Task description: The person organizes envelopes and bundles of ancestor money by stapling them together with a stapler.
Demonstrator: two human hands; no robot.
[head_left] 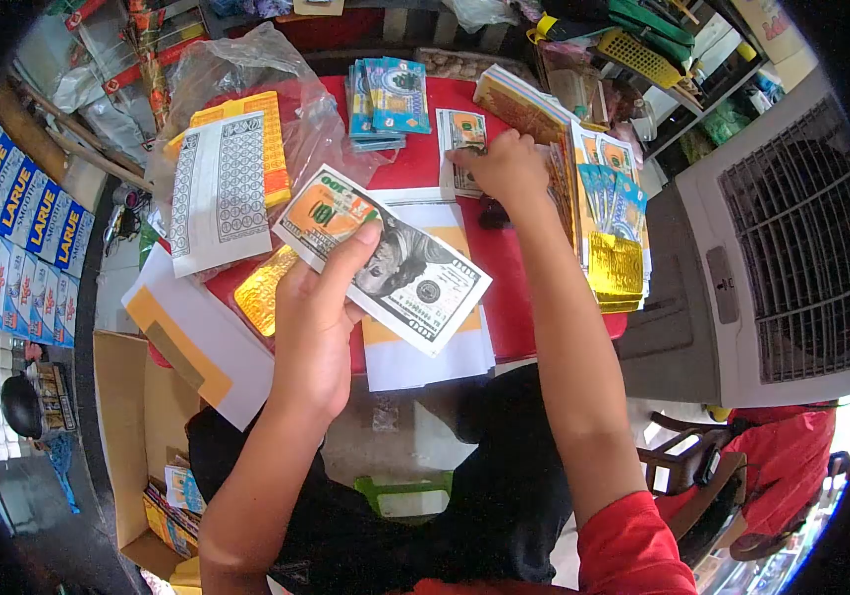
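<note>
matt printed paper banknote sheet [385,256]; shiny gold foil cards [615,270] (right of centre); crinkled clear plastic bag [246,69], upper left.

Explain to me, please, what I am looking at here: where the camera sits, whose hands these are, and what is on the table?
The camera is worn on a person's head and looks down, so both bare arms reaching in from below are that person's own. The round, bent edges come from the wide lens.

The left hand holds a bundle of hundred-dollar style notes above the red table. The right hand reaches further out and rests on a small stack of notes lying there.

Also on the table: a stack of blue notes, white paper with yellow bands, a gold-coloured sheet, a plastic bag holding yellow paper, and mixed colourful packets on the right. Beside the table stands a grey fan unit.
</note>
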